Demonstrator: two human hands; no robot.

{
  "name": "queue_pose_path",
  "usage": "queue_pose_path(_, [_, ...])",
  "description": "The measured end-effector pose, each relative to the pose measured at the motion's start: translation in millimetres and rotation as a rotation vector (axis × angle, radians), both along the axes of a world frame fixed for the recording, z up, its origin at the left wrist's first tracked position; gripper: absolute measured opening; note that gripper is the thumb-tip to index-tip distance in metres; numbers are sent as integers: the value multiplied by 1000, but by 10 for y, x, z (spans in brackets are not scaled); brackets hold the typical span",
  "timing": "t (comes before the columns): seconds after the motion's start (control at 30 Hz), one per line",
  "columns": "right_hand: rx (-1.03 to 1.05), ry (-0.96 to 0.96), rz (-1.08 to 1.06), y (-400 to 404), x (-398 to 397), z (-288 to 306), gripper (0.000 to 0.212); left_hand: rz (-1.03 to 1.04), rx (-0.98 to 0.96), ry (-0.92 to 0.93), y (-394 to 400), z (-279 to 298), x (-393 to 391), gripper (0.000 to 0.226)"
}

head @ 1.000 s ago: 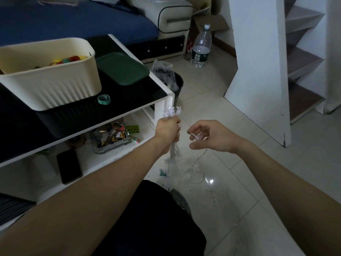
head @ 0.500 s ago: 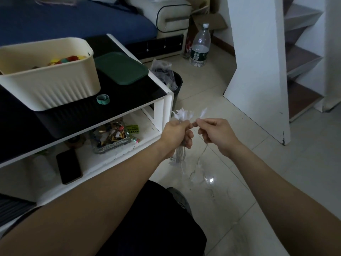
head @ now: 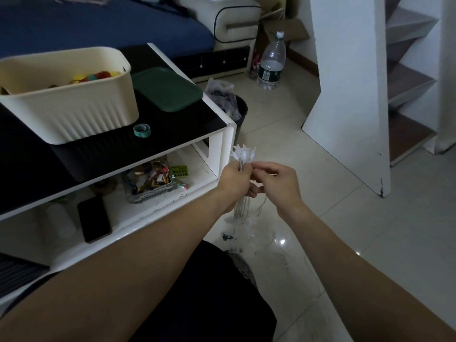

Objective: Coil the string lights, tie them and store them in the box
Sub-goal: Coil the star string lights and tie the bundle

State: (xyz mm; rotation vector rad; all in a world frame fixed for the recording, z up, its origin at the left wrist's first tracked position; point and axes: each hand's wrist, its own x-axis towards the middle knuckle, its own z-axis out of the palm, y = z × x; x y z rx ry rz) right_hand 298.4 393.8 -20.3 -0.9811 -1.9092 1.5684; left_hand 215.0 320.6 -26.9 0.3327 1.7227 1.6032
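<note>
A bunch of string lights [head: 243, 154] is gripped in the left hand [head: 235, 178] beside the table [head: 228, 134], another strand pinched by the right hand [head: 277, 180] — thin, limp, tangle-prone wire, probably best taken by the gathered loops, not the brittle-looking stars.

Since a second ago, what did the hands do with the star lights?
The right hand moved left to meet the left hand and now pinches the string lights beside it. The left hand kept gripping the bunch throughout. The cream box and green lid stayed put.
</note>
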Motion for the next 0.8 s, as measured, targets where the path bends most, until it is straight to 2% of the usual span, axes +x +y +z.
queue_pose_path(0.13, [103, -116, 227, -25, 25, 78, 37, 52, -46, 37, 0, -38, -68, 24])
queue_pose_path(0.2, [50, -146, 326, -12, 44, 117, 43, 78, -62, 34, 5, -43, -102, 27])
queue_pose_path(0.33, [-8, -105, 343, 4, 64, 72, 51, 96, -28, 3, 22, -1, -73, 29])
queue_pose_path(0.43, [-1, -98, 265, 52, 68, 22, 41, 151, 13, -57, 46, 25, -69, 27])
queue_pose_path(0.53, [132, -147, 229, 144, 117, -46, 15, 265, 81, -159, 62, 61, -164, 26])
queue_pose_path(0.6, [169, -163, 238, 209, 195, -81, 21, 317, 126, -199, 39, 120, -226, 28])
queue_pose_path(0.63, [140, -155, 267, 241, 242, -90, 22, 335, 153, -225, 20, 154, -251, 27])
queue_pose_path(0.73, [-124, -94, 373, 329, 379, -93, 23, 383, 241, -350, -9, 217, -294, 24])
queue_pose_path(0.8, [-188, -113, 412, 396, 466, -128, 39, 417, 257, -399, 9, 220, -321, 22])
